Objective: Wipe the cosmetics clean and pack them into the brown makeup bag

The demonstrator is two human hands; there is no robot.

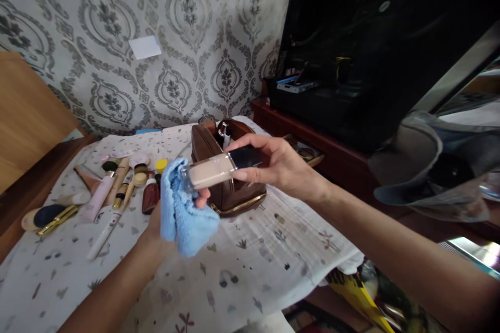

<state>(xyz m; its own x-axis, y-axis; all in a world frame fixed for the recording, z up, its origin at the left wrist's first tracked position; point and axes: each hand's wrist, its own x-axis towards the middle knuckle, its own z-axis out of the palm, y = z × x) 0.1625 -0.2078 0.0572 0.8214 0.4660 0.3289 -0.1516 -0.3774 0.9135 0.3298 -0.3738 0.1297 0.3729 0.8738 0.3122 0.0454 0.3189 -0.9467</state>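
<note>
My right hand (269, 164) grips a foundation bottle (211, 170) by its black cap, holding it nearly level with the base toward the left. A light blue cloth (187, 221) is wrapped over the fingers of my left hand (156, 231) and touches the bottle's glass base. Most of the left fingers are hidden under the cloth; one fingertip shows below the bottle. Just behind the bottle stands an open brown cosmetic bag (205, 143) with a gold zipper, and some bottles show inside it.
Several makeup items lie on the patterned cloth (234, 281) at left, among them a pink tube (97, 195), a dark red bottle (150, 196) and a white pen (103, 237). A large black screen (375, 52) stands at right, and a wooden panel (27, 119) at left.
</note>
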